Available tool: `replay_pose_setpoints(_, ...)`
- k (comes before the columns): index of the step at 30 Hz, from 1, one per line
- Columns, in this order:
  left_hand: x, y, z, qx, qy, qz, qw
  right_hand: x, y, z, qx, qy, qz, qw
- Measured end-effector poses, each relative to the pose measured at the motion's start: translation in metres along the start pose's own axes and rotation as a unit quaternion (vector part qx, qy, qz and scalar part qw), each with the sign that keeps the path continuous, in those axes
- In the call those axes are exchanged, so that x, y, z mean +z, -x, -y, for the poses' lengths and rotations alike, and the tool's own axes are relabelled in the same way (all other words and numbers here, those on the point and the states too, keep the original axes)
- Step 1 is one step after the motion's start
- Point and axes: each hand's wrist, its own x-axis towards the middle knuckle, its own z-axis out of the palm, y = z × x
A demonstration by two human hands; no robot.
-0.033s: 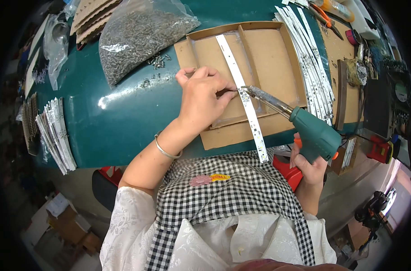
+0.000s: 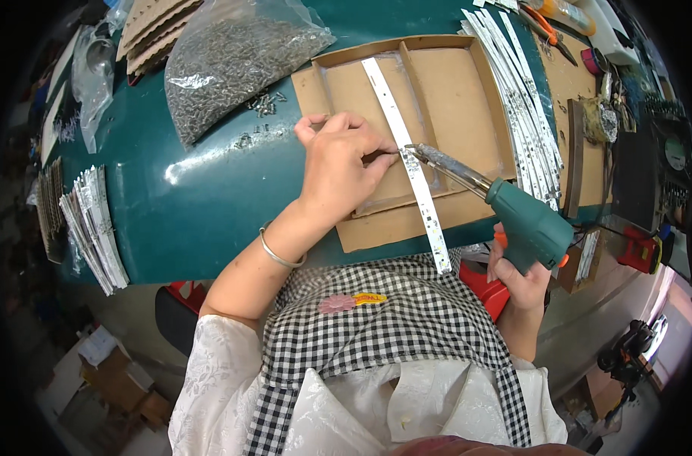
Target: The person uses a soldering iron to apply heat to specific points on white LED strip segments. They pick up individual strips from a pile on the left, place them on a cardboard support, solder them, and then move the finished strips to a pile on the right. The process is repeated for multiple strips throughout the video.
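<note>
Your left hand [image 2: 338,163] presses on the long white strip [image 2: 407,163], fingers pinched at its edge where it lies across the cardboard tray [image 2: 452,91] on the table [image 2: 202,205]. Your right hand [image 2: 522,277] is clenched around the green soldering gun [image 2: 513,216], its tip touching the strip mid-length. I judge this joint is under way, with the pile of strips [image 2: 524,99] at right perhaps waiting. A clear bag of small grey parts [image 2: 232,61] lies upper left; another stack of strips [image 2: 95,228] sits far left.
</note>
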Motion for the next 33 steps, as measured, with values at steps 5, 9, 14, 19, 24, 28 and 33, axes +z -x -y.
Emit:
replay_pose_setpoints(5,0.007,0.0,0.001,0.001,0.027,-0.027,0.999,0.0,-0.003,-0.005,-0.017,0.005,-0.007,1.0)
replay_pose_setpoints(9,0.007,0.0,0.001,0.001,0.032,-0.023,0.999,0.0,-0.002,-0.001,0.015,-0.026,-0.022,0.999)
replay_pose_setpoints(14,0.005,0.001,0.003,0.009,0.016,-0.005,1.0,-0.002,-0.003,-0.002,0.007,-0.021,-0.005,1.0)
replay_pose_setpoints(19,0.007,0.001,0.003,0.009,0.026,-0.01,1.0,0.002,-0.006,-0.003,-0.004,-0.004,-0.01,1.0)
replay_pose_setpoints(24,0.009,0.0,0.004,0.011,0.039,-0.022,0.999,0.005,-0.009,-0.004,-0.014,0.041,-0.013,0.999)
replay_pose_setpoints(28,0.009,0.0,0.004,0.009,0.04,-0.023,0.999,-0.004,-0.004,-0.002,0.03,0.016,0.002,0.999)
replay_pose_setpoints(33,0.009,0.0,0.003,0.004,0.042,-0.024,0.999,-0.001,-0.004,-0.003,0.011,-0.016,-0.009,1.0)
